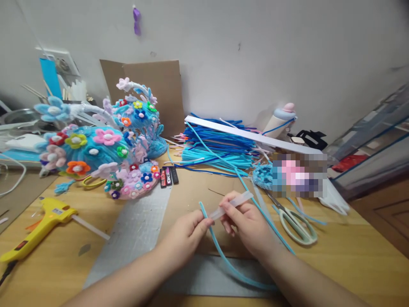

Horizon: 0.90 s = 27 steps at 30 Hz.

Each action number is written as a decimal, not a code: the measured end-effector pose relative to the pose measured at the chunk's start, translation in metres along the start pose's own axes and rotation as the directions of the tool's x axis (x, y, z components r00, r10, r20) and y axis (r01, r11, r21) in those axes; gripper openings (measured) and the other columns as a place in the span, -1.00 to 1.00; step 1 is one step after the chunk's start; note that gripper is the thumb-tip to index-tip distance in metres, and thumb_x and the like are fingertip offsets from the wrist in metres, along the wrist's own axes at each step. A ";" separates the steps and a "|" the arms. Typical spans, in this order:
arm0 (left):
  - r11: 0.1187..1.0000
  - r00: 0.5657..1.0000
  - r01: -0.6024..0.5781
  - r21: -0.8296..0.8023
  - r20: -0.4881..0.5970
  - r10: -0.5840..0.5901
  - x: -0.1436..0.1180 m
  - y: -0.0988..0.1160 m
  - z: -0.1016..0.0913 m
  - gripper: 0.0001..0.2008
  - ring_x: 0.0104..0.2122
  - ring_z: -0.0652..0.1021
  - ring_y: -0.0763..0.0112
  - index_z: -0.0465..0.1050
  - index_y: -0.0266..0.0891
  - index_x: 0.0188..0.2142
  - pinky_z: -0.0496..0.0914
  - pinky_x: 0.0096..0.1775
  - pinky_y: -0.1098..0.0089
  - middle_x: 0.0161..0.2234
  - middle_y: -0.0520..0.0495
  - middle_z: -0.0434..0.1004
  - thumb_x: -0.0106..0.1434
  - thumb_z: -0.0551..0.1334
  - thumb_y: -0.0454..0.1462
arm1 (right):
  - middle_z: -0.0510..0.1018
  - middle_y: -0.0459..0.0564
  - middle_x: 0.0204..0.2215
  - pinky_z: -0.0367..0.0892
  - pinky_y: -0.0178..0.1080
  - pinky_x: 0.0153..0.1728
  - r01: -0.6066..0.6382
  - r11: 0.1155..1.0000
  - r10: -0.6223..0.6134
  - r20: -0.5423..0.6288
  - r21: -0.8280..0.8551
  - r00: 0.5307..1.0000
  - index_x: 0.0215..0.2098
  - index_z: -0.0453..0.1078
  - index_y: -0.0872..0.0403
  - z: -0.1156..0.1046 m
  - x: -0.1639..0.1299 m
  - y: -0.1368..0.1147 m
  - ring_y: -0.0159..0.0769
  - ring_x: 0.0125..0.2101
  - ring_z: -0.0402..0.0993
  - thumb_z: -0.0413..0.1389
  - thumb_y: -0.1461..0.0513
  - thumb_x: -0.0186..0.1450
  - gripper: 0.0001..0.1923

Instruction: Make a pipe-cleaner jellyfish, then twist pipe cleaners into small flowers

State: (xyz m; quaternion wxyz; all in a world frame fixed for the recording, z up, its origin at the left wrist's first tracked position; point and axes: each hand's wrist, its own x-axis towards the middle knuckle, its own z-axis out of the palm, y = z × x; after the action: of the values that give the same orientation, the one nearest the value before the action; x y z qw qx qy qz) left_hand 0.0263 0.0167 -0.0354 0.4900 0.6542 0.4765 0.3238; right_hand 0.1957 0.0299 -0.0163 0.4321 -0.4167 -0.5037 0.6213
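My left hand point(187, 234) and my right hand point(247, 221) meet over the middle of the wooden table point(351, 256). Together they pinch a translucent glue stick point(234, 202), which points up and to the right from between my fingertips. A light blue pipe cleaner point(223, 256) also runs from my left fingertips, curving down and right under my right wrist. Both hands are closed around these two pieces.
A yellow glue gun point(38, 226) lies at the left. Blue headpieces covered in pipe-cleaner flowers point(96, 149) stand behind a grey cutting mat point(137, 226). A pile of blue pipe cleaners point(217, 149) and green-handled scissors point(295, 224) lie to the right, and cardboard leans on the wall.
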 end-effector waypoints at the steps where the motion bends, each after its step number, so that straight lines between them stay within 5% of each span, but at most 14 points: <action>1: 1.000 1.000 -0.025 -0.013 0.016 0.025 0.000 0.001 0.000 -0.68 -0.55 0.34 0.43 0.45 -0.21 -0.46 0.16 -0.47 0.47 -0.59 0.06 0.36 0.29 0.07 -0.11 | 0.31 -0.22 -0.65 0.05 -0.41 -0.67 0.000 1.000 0.000 0.011 0.011 1.000 -0.39 0.22 0.08 0.002 -0.001 0.002 -0.52 -0.69 0.16 0.10 0.00 0.24 -0.68; 9: 0.994 0.991 -0.038 -0.105 0.122 0.051 -0.001 0.011 0.001 -0.66 -0.38 0.47 0.38 0.47 -0.24 -0.40 0.27 -0.27 0.44 -0.44 0.00 0.51 0.33 0.00 -0.16 | 0.27 -0.24 -0.69 0.05 -0.40 -0.62 -0.001 0.997 -0.001 0.023 0.075 1.000 -0.39 0.21 0.08 0.016 -0.006 0.018 -0.52 -0.68 0.16 0.08 0.00 0.26 -0.68; 16: 0.990 0.995 0.093 -0.110 -0.015 -0.096 0.000 0.004 0.001 -0.65 -0.42 0.42 0.34 0.38 -0.27 -0.40 0.26 -0.33 0.39 -0.49 0.00 0.43 0.28 0.01 -0.06 | 0.38 -0.15 -0.38 0.21 -0.38 -0.57 -0.094 0.995 0.088 0.127 0.040 0.988 -0.18 0.18 0.03 0.020 -0.009 0.024 -0.49 -0.56 0.30 0.17 0.00 0.18 -0.60; 22: 0.972 0.991 0.111 -0.208 -0.045 -0.123 0.003 0.004 0.002 -0.62 -0.53 0.29 0.44 0.24 -0.22 -0.55 0.18 -0.43 0.45 -0.62 0.11 0.21 0.22 0.07 0.01 | 0.42 -0.11 -0.44 0.28 -0.30 -0.36 -0.041 0.998 0.044 0.055 -0.047 0.998 -0.32 0.29 0.09 0.019 -0.004 0.014 -0.39 -0.41 0.37 0.21 0.07 0.15 -0.70; 27: 0.961 0.987 0.156 -0.229 -0.009 -0.162 0.003 -0.006 0.005 -0.56 -0.62 0.17 0.49 0.26 -0.22 -0.50 0.06 -0.53 0.46 -0.67 0.17 0.08 0.21 0.03 0.09 | 0.29 -0.25 -0.63 0.04 -0.39 -0.66 -0.149 0.989 0.149 0.050 -0.003 0.988 -0.33 0.28 0.09 0.019 -0.004 0.008 -0.54 -0.69 0.11 0.22 0.10 0.13 -0.72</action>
State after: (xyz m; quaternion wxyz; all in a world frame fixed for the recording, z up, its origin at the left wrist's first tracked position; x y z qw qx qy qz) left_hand 0.0302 0.0181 -0.0426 0.5794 0.5488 0.4941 0.3450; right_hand 0.1776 0.0205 -0.0211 0.3719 -0.4373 -0.4816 0.6622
